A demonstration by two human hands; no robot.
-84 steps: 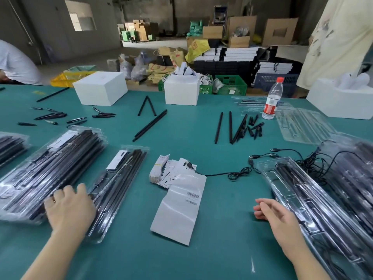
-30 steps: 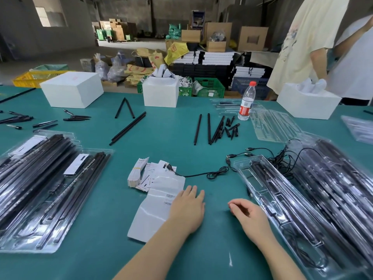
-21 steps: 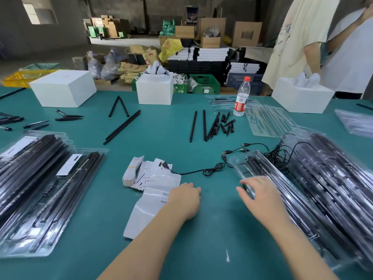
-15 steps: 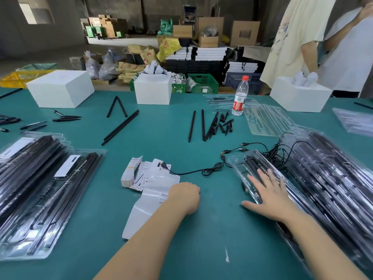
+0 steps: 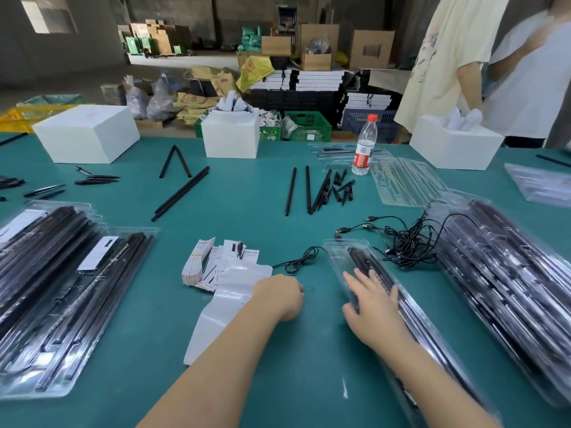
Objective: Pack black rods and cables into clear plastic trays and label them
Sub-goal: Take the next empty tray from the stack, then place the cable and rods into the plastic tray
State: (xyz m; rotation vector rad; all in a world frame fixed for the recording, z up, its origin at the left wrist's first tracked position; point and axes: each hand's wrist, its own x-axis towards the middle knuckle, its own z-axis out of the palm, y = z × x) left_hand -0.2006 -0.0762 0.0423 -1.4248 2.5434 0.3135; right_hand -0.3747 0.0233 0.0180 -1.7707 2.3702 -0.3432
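Head view showed, at the tabletop's left edge, packed clear trays of black rods, white labels already on their lids, presumably set aside as done. Near the middle lay a label stack and a sheet of backing paper, kept within my reach. My left hand rested curled on the paper's edge; whether it pinched anything I could not tell. Loose black rods waited beyond. My right hand lay spread flat on the lid of the tray in progress, likely pressing it closed. Tangled cables sat just behind it. Toward the right edge, a tray pile was blurred and cut off.
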